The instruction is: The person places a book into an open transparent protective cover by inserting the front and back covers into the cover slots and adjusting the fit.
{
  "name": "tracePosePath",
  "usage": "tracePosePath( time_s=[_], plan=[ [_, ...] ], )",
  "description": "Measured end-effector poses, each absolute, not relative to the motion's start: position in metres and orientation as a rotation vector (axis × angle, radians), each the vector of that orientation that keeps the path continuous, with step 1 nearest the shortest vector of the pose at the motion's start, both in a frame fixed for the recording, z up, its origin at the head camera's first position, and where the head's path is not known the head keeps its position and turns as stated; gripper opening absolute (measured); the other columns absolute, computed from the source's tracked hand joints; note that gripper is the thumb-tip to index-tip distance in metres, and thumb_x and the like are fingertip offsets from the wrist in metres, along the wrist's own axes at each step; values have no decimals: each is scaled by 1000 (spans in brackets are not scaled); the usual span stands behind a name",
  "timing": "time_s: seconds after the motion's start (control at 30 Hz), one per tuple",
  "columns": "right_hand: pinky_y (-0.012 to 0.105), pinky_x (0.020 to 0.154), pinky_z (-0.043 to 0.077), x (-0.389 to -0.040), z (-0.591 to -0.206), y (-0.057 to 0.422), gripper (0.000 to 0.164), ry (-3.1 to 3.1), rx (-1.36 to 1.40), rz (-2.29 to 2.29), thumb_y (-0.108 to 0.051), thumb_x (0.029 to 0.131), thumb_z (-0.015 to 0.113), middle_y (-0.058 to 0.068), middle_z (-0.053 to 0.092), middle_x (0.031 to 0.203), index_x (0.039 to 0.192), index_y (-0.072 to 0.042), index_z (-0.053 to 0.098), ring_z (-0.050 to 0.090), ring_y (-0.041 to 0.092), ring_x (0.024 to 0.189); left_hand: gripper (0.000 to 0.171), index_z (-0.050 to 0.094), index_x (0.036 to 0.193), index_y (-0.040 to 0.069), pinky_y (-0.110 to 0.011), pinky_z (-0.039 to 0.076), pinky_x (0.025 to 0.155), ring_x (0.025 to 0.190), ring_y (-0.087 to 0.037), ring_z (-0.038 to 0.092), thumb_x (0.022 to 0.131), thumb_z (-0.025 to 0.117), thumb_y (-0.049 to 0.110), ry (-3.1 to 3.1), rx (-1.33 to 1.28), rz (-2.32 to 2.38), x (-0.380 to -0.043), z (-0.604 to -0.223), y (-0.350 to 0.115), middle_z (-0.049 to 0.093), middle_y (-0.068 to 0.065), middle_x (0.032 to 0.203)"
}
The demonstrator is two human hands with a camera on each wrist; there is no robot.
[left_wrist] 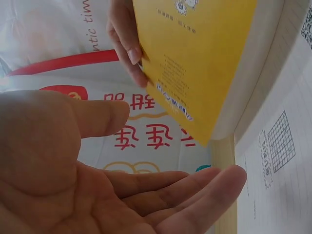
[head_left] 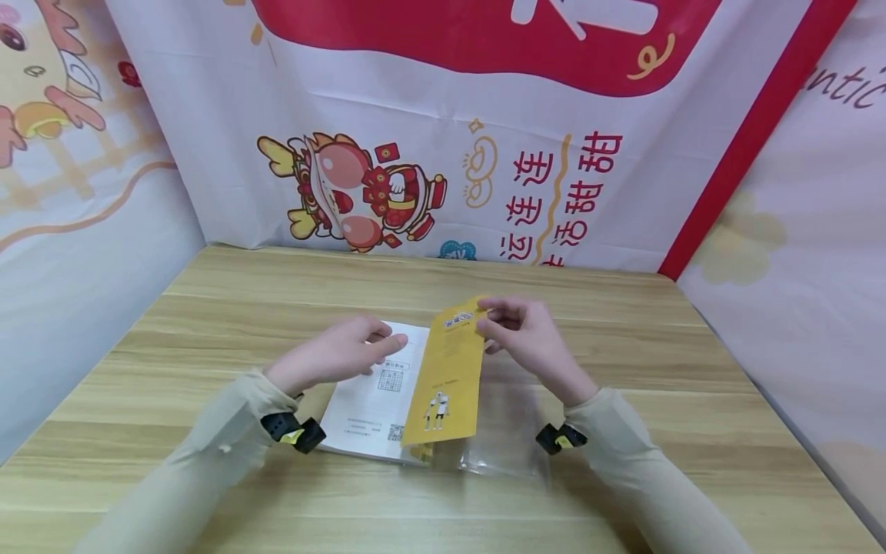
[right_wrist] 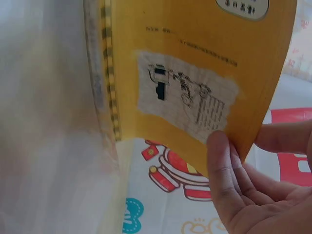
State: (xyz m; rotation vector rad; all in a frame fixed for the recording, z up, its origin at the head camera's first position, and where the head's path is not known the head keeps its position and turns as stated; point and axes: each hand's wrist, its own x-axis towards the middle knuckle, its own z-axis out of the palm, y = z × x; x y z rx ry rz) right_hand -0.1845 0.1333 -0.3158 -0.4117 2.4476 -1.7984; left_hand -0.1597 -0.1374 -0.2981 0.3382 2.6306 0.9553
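Note:
A book lies on the table, opened near its front, its white page [head_left: 370, 412] bearing a small grid and a QR code. The yellow cover [head_left: 443, 377] stands raised at a slant, with printed figures near its lower end. My right hand [head_left: 533, 338] pinches the cover's far outer edge between thumb and fingers, also plain in the right wrist view. Above the white page my left hand [head_left: 349, 355] hovers, and the left wrist view shows its fingers extended with nothing between them. To the right of the cover lies a clear plastic sleeve [head_left: 508, 438], partly hidden.
The wooden table [head_left: 208, 338] has its far edge against a printed cloth hanging [head_left: 415, 100]. More printed cloth walls [head_left: 817, 231] stand at left and right. Each wrist wears a black strap with a camera mount.

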Motion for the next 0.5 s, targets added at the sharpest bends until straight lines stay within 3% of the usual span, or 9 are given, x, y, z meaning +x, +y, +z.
tracePosePath(
  time_s=[0.17, 0.27, 0.5],
  plan=[
    [41, 69, 55, -181, -322, 123, 58, 2380, -348, -1883, -7, 87, 68, 11, 66, 100, 138, -5, 43, 66, 25, 84, 61, 53, 130, 8, -32, 48, 71, 83, -22, 60, 93, 50, 56, 2587, 342, 975, -154, -301, -129, 61, -6, 109],
    [41, 70, 55, -178, -325, 117, 61, 2347, -317, -1918, -5, 87, 68, 11, 67, 100, 140, -3, 40, 67, 26, 83, 65, 48, 136, 9, -35, 48, 73, 85, -21, 59, 93, 49, 57, 2572, 332, 991, -150, -304, -124, 59, -4, 113],
    [43, 74, 54, -171, -328, 110, 39, 2180, -302, -1965, -7, 89, 66, 12, 68, 101, 126, 0, 55, 67, 28, 85, 63, 46, 139, 13, -45, 47, 86, 101, -18, 58, 93, 51, 55, 2536, 339, 1053, -149, -313, -117, 57, -1, 123]
  ],
)
